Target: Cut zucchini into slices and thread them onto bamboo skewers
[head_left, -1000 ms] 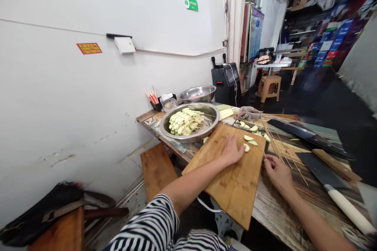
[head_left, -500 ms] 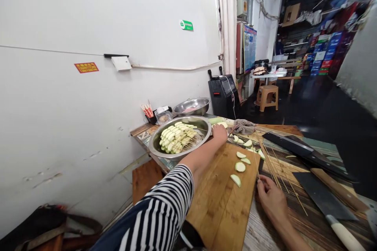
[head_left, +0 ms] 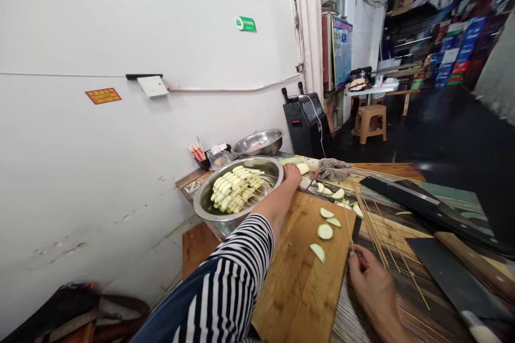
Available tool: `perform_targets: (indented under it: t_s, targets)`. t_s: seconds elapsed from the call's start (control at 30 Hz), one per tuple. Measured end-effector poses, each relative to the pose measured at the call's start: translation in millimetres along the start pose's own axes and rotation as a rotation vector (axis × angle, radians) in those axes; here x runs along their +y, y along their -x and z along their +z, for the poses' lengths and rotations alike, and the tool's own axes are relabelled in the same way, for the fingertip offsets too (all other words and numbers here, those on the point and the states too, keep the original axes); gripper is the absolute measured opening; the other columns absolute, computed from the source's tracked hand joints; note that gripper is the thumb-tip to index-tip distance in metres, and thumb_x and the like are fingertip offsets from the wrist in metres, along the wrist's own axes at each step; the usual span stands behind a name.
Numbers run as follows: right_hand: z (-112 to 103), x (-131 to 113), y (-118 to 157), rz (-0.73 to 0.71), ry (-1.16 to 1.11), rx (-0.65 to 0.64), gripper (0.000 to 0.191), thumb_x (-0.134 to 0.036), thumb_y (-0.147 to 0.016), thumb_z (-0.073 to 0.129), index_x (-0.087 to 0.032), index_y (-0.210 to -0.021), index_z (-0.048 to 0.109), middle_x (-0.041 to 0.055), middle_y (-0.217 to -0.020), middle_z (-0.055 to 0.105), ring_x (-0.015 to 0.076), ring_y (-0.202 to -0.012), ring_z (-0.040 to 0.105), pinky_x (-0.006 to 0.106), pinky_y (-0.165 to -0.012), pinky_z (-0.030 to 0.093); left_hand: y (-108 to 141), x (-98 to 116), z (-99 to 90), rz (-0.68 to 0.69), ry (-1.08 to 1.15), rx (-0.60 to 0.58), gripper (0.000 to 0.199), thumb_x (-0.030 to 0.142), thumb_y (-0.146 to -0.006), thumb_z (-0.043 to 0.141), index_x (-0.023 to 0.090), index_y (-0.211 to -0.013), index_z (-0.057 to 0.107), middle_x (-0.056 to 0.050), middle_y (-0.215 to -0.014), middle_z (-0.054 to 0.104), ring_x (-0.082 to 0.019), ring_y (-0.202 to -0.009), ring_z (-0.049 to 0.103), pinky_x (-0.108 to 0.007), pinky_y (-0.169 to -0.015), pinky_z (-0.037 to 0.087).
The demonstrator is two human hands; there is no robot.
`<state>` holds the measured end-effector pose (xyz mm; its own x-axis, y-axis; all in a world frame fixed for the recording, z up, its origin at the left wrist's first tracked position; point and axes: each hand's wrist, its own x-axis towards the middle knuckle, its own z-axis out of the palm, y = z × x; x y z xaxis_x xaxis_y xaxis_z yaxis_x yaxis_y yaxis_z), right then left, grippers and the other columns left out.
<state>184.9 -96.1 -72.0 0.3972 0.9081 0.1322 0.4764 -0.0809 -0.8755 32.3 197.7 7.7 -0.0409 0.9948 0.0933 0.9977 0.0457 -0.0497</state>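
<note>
My left hand [head_left: 292, 176] reaches across to the far side, by the right rim of a steel bowl [head_left: 200, 209] and beside a pale peeled zucchini piece [head_left: 302, 168]. Its fingertips are hidden, so I cannot tell whether it grips either. Sliced zucchini on skewers [head_left: 235, 187] is piled inside that bowl. Near the right edge of the wooden cutting board [head_left: 298, 273], my right hand [head_left: 372, 281] pinches a thin bamboo skewer [head_left: 348, 225] that points away from me. Several zucchini slices [head_left: 325, 232] lie on the board.
More bamboo skewers [head_left: 372, 225] lie right of the board. Beyond them are a long dark knife [head_left: 398, 193] and a cleaver [head_left: 446, 268]. A grey cloth [head_left: 332, 169] and zucchini scraps [head_left: 338, 193] sit past the board. Another steel bowl [head_left: 259, 142] stands against the wall.
The view has shifted slightly. My left hand has drawn a little left, showing more of the zucchini piece. My right hand keeps its pinch on the skewer at the board's edge.
</note>
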Motion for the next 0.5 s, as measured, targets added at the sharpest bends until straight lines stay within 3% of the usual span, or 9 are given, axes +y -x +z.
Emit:
perform_targets:
  t_s: [0.17,0.27,0.37,0.5]
  targets:
    - [-1,-5,-1,0.001,-0.004,0.001,0.047,-0.054,-0.079,0.039,-0.019,-0.096,0.065,0.0028,-0.066,0.068,0.0220,-0.057,0.062,0.031,-0.056,0.041,8,2,-4.4,-0.004,0.003,-0.011,0.036,0.035,-0.089,0.058,0.014,-0.119,0.055,-0.011,-0.121,0.056,-0.025,-0.111,0.055,-0.047,-0.094,0.045]
    - [-3,-7,-1,0.003,-0.016,0.006,0.047,-0.054,-0.079,0.039,-0.018,-0.095,0.066,0.0039,-0.067,0.068,0.0220,-0.058,0.062,0.031,-0.056,0.041,18,8,-10.7,0.021,0.050,0.010,0.047,0.032,-0.081,0.068,0.008,-0.118,0.052,-0.019,-0.117,0.057,-0.029,-0.114,0.053,-0.044,-0.096,0.041]
    - [-4,-7,-3,0.009,-0.027,0.021,0.048,-0.053,-0.077,0.040,-0.017,-0.095,0.066,0.0054,-0.067,0.068,0.0223,-0.060,0.063,0.031,-0.057,0.042,30,19,-24.7,0.076,0.109,0.044,0.061,0.036,-0.077,0.069,0.007,-0.125,0.043,-0.023,-0.122,0.051,-0.029,-0.113,0.054,-0.036,-0.090,0.042]
    - [-4,-7,-6,0.024,-0.023,0.054,0.050,-0.051,-0.076,0.040,-0.015,-0.098,0.066,0.0066,-0.067,0.068,0.0230,-0.061,0.063,0.032,-0.058,0.043,65,26,-47.7,0.165,0.165,0.093,0.062,0.041,-0.080,0.063,0.009,-0.126,0.037,-0.019,-0.122,0.051,-0.025,-0.108,0.056,-0.030,-0.084,0.044]
